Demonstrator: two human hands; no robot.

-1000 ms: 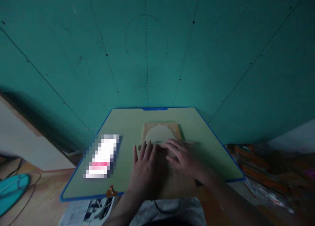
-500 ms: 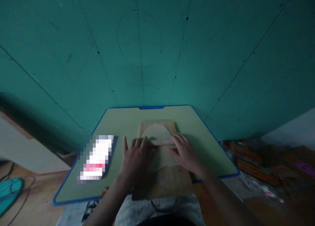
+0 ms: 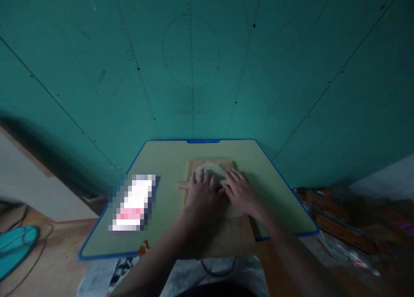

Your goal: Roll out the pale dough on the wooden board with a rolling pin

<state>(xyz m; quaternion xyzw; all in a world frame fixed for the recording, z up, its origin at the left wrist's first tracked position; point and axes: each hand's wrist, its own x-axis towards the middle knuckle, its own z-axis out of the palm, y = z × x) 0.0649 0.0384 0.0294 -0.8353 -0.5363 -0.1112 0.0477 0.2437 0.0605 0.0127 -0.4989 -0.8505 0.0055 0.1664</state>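
Plainly, the rolling pin lies crosswise over a pale, flattened sheet of dough on a wooden board, which sits toward the near side of the worktop. The pin's left end juts past the board's left edge. The left grip lies palm down across the middle of the pin, fingers spread toward the far side; the right grip rests just beside it, over the right part. Whether either is closed around the pin I cannot tell, as the undersides are hidden.

The pin should be stiff and fairly light, best held lightly near both ends under level palms. The dough looks thin and soft, likely to stretch or tear if pinched, so broad support under its edge would suit it.
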